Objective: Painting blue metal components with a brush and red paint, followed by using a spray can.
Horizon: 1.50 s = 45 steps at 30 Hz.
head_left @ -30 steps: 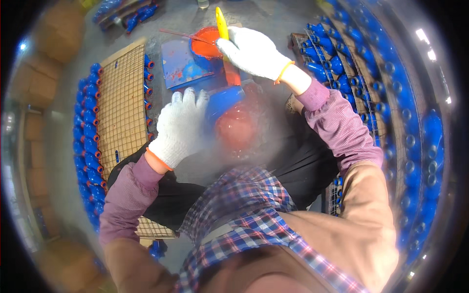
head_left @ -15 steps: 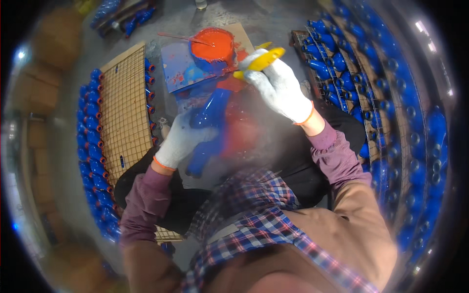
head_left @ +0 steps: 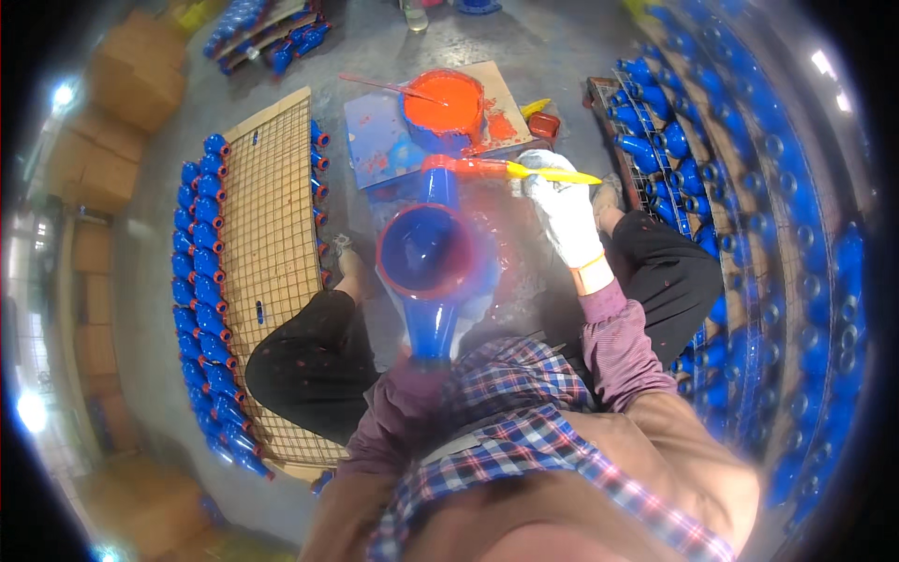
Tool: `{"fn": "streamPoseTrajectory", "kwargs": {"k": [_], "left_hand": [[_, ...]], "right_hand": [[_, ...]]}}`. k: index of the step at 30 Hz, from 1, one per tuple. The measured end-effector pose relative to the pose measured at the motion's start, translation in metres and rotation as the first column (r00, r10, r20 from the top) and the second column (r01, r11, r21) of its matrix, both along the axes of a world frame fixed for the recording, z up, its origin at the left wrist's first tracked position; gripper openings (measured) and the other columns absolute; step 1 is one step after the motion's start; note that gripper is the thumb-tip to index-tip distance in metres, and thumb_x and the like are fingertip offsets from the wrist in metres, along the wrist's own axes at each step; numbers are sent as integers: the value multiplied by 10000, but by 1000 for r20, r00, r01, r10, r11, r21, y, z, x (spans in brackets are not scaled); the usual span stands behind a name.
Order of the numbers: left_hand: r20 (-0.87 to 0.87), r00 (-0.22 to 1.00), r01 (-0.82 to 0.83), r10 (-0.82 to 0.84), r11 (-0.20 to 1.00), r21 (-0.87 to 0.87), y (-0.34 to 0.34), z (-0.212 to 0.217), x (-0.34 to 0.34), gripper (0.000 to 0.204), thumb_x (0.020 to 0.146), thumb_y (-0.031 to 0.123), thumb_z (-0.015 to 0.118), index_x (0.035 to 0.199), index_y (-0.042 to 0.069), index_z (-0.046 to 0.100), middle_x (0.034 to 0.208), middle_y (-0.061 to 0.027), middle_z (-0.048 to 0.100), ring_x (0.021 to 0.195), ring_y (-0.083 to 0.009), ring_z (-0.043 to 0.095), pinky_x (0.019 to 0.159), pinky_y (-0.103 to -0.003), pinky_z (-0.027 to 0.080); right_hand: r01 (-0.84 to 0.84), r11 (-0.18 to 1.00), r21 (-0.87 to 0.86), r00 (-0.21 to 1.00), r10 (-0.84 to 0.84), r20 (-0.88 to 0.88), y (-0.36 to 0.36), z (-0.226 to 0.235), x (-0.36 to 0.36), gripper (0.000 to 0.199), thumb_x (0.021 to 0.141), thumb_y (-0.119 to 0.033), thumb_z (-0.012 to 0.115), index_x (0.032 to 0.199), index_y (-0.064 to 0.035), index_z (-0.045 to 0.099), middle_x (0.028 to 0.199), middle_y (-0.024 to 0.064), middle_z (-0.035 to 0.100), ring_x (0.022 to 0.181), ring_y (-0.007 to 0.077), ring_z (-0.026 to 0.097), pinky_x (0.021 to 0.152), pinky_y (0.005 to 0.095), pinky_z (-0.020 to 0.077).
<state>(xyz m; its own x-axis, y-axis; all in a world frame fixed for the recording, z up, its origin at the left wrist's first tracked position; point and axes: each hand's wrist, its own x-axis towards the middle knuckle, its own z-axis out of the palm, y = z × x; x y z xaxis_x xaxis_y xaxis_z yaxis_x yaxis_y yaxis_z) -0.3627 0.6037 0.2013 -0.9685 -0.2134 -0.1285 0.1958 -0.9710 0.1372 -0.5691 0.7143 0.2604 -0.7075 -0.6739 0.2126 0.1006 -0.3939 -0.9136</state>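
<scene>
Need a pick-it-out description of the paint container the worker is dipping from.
Start at the flat board lying on the concrete floor just ahead of the seated person's knees, smeared blue and orange. The paint bucket sits on its far half: round, blue-stained walls, filled with bright orange paint, a thin stick resting across its rim. It is the only open container of orange among blue parts.

We are in a painting workshop with a bare concrete floor (head_left: 552, 47). A bucket of orange paint (head_left: 443, 110) sits on a paint-stained board (head_left: 384, 140). Left of the bucket, rows of blue fittings (head_left: 192, 272) line a wire rack (head_left: 267, 253); right of it, more blue fittings (head_left: 674, 159) fill racks. Cardboard boxes (head_left: 140, 70) stand farther left.
</scene>
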Motion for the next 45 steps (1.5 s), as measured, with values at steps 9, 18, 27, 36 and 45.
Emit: {"fn": "streamPoseTrajectory", "kwargs": {"k": [9, 18, 27, 36, 45], "left_hand": [[56, 986, -143, 160, 963, -227, -5, 68, 15, 603, 972, 485, 539, 1387, 52, 469, 1292, -133, 560, 1108, -241, 601, 914, -381, 538], [-121, 953, -63, 278, -208, -976, -22, 167, -14, 675, 612, 145, 861, 1212, -1, 588, 1069, -101, 643, 955, -200, 644, 831, -347, 531], [-387, 878, -104, 283, -676, -730, -3, 209, -15, 889, 543, 232, 924, 1276, -8, 481, 1175, -146, 594, 1049, -265, 628, 930, -394, 509], [-454, 811, 7, 370, -781, -625, -11, 220, -7, 842, 553, 225, 918, 1248, 11, 494, 1145, -138, 588, 1016, -263, 642, 899, -384, 530], [-361, 772, 149, 523, -701, -698, -14, 231, 0, 826, 560, 215, 917, 1242, 5, 502, 1114, -144, 599, 1010, -258, 646, 901, -371, 529]], "right_hand": [[117, 991, 67, 993, -117, -5, 38, 2, 3, 302, 917, -38, 653, 1203, 39, 596, 1021, 124, 681, 862, 167, 661, 802, 286, 547], [326, 945, 40, 946, -325, -19, 92, 35, 1, 273, 920, -34, 663, 1177, 38, 603, 969, 116, 667, 808, 167, 646, 743, 288, 536], [361, 930, 70, 920, -343, -188, 100, 62, 9, 197, 918, 18, 634, 1114, 3, 622, 996, 61, 634, 838, 117, 626, 758, 247, 510], [278, 961, 14, 918, -261, -298, 79, 78, 8, 219, 885, 69, 639, 1090, -9, 631, 1075, 53, 614, 1007, 131, 613, 861, 251, 500], [332, 943, 28, 437, -128, -891, 56, 139, 5, 560, 783, 45, 689, 1312, -124, 617, 975, 112, 613, 881, 269, 635, 773, 311, 506]]}}
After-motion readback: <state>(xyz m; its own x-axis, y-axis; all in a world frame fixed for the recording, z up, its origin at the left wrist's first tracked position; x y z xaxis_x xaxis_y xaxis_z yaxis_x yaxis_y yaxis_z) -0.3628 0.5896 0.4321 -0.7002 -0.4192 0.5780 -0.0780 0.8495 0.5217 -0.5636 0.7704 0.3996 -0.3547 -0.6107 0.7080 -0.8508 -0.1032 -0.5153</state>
